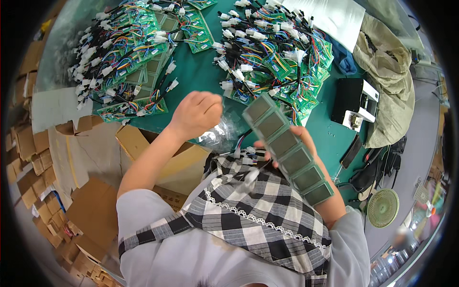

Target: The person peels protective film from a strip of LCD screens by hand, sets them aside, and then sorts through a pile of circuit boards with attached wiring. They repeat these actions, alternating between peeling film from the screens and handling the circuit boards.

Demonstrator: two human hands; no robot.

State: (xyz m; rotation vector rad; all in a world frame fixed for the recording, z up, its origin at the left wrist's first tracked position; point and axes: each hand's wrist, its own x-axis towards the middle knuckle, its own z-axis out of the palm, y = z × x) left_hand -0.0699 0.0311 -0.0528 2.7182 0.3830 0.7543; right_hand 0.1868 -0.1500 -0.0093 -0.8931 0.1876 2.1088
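Note:
My right hand [305, 137] grips a long circuit board with a row of square grey display windows [289, 152], tilted so the windows face up. Cables with white connectors [247, 154] hang beside its lower left edge, near my apron. My left hand [198, 115] is a closed fist above the table's near edge, apart from the board. Whatever its fingers hold, if anything, is hidden. Just right of and below the fist lies a heap of small clear plastic pieces [220, 134].
Heaped wired circuit boards [129, 57] cover the green table's far left, and another heap [277, 62] its far right. At right are a black-and-white machine [355, 103], a crumpled beige cloth [389, 76] and a small green fan [382, 208]. Open cardboard boxes [93, 210] stand at left.

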